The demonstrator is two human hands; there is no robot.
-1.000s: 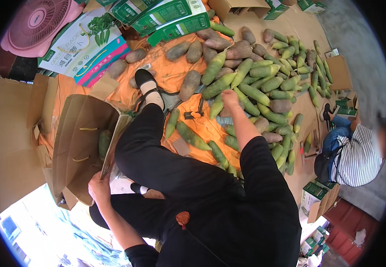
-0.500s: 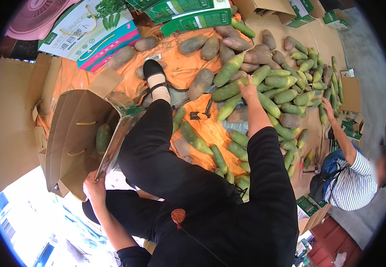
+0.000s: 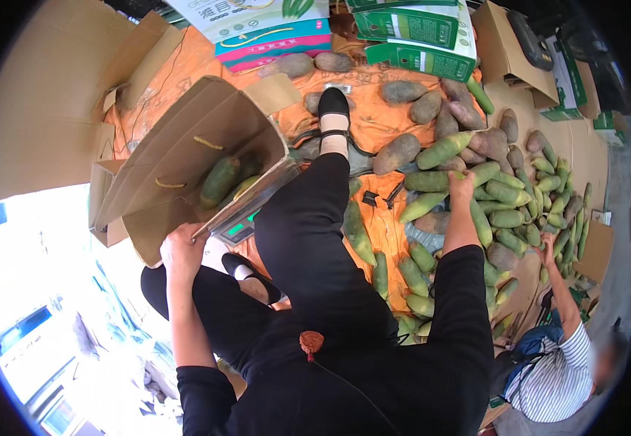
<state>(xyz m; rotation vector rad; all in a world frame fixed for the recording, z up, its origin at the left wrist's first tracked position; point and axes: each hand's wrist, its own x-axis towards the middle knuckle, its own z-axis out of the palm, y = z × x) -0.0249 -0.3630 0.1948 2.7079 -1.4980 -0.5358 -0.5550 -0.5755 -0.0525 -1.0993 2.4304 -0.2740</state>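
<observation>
My left hand [image 3: 183,251] is closed on the near edge of an open cardboard box [image 3: 157,134] with yellow cord handles. Inside the box lie green radishes [image 3: 220,180], partly hidden by its shaded walls. My right hand [image 3: 462,190] reaches into a heap of radishes and closes round the end of a green radish [image 3: 426,181]. Paler-tipped radishes [image 3: 508,192] crowd to its right, and brownish, soil-coated roots [image 3: 397,153] lie beyond it. Beside my knee, a scale with a lit green display [image 3: 236,229] shows under the box's near side.
An orange sheet [image 3: 377,218] covers the ground under the produce. Printed cartons [image 3: 421,29] and a carton with pink and blue bands [image 3: 275,45] stand at the far side. At right, another person's hand [image 3: 547,247] touches the heap. Flattened cardboard [image 3: 39,94] rises at far left.
My view has swung, so the scene sits further right. More of the box's inside and the scale display now show. My right hand has closed on a radish; my left still grips the box.
</observation>
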